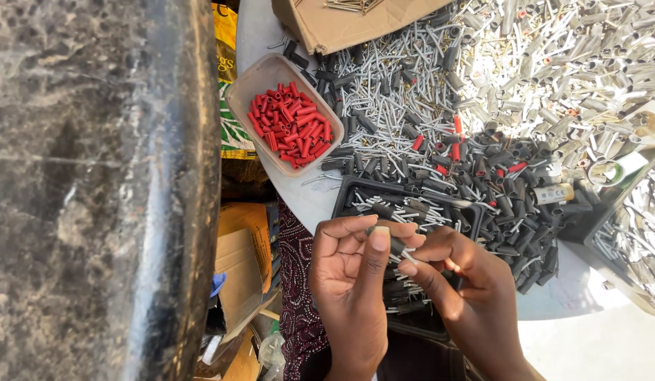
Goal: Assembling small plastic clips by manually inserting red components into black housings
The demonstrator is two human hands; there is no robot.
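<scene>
Hands (pixel 405 271) on small dark grey sleeve (pixel 397 246)

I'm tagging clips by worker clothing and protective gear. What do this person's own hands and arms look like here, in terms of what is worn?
Both the left hand and the right hand are bare: no gloves, rings, watch or bracelets show. The wrists and visible forearms carry no sleeves. The fingernails are short and unpainted.
</scene>
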